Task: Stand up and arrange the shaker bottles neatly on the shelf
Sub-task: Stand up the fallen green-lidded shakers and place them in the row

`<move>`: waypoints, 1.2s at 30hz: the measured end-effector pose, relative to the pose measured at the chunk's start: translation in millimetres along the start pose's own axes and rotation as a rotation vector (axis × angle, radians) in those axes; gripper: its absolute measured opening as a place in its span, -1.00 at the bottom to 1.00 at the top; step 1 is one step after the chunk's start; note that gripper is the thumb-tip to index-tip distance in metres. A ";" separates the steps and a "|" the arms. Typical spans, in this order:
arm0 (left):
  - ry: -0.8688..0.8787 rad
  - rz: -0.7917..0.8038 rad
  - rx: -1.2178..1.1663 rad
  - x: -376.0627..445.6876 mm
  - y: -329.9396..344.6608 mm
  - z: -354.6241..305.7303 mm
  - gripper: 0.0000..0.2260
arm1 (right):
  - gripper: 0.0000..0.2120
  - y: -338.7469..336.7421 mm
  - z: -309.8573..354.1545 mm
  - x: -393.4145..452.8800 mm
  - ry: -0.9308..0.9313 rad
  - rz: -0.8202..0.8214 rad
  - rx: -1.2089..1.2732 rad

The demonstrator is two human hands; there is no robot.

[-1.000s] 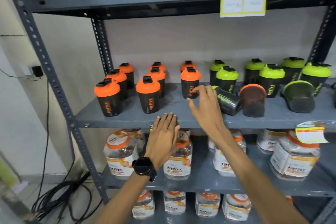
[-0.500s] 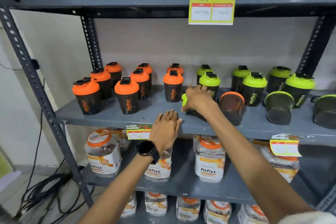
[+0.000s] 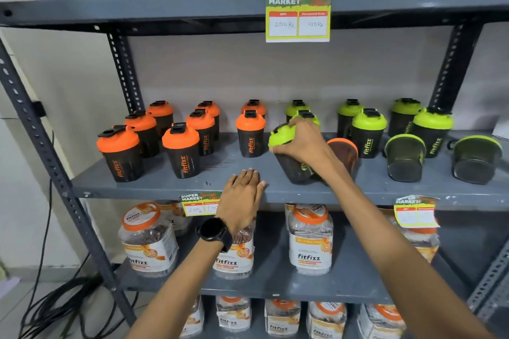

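Note:
My right hand grips a green-lidded black shaker bottle by its top; the bottle leans to the left, its base on the grey shelf. Just behind it an orange-lidded shaker lies on its side. Two green-lidded shakers lie tipped over at the right. Several orange-lidded shakers stand upright on the left and several green-lidded ones stand at the back right. My left hand, with a black watch on the wrist, rests flat on the shelf's front edge, fingers together, holding nothing.
A price tag hangs from the upper shelf, which carries clear jars. Two more tags hang on the middle shelf's edge. Fitfizz jars fill the lower shelves. Black cables lie on the floor at left.
My right hand closed on the lying green-lidded shaker and tilted it up from its side. The view moved closer. My left hand stayed on the shelf edge.

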State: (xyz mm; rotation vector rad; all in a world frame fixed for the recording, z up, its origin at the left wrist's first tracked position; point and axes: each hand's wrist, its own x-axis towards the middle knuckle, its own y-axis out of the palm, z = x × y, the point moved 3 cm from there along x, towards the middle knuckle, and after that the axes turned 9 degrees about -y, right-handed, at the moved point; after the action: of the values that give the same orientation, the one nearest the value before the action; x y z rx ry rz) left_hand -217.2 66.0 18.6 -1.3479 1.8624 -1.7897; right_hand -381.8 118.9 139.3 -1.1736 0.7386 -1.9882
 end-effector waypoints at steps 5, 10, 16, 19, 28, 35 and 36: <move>-0.003 -0.012 0.006 -1.9 1.3 0.3 -0.51 | -0.24 -15.2 -11.6 -17.8 0.010 -0.229 0.112; -0.014 -0.001 0.008 -2.3 1.0 1.2 -0.51 | -0.25 -10.3 -20.3 -25.5 0.046 -0.246 0.089; -0.015 0.013 0.024 -1.7 4.1 0.6 -0.51 | -0.18 -12.6 -19.7 -29.3 0.052 -0.197 0.030; -0.015 0.017 0.025 -1.3 4.8 1.2 -0.50 | -0.18 -16.5 -19.6 -36.4 0.028 -0.216 0.040; -0.046 -0.008 0.026 -4.1 5.3 -2.0 -0.52 | -0.67 -60.3 -88.2 -58.7 0.203 -0.512 0.163; -0.057 0.004 0.013 -4.5 1.8 -6.0 -0.52 | -0.27 -53.1 -110.7 -37.4 0.570 0.001 0.470; -0.060 0.005 0.010 -4.3 1.8 -5.9 -0.52 | -0.19 -49.5 -108.7 -37.1 0.597 0.050 0.520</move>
State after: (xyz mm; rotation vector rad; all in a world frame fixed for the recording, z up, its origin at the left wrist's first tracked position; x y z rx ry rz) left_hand -219.8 72.8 16.5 -1.3768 1.8216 -1.7339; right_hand -480.5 190.8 112.0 -0.2536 0.4650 -2.3144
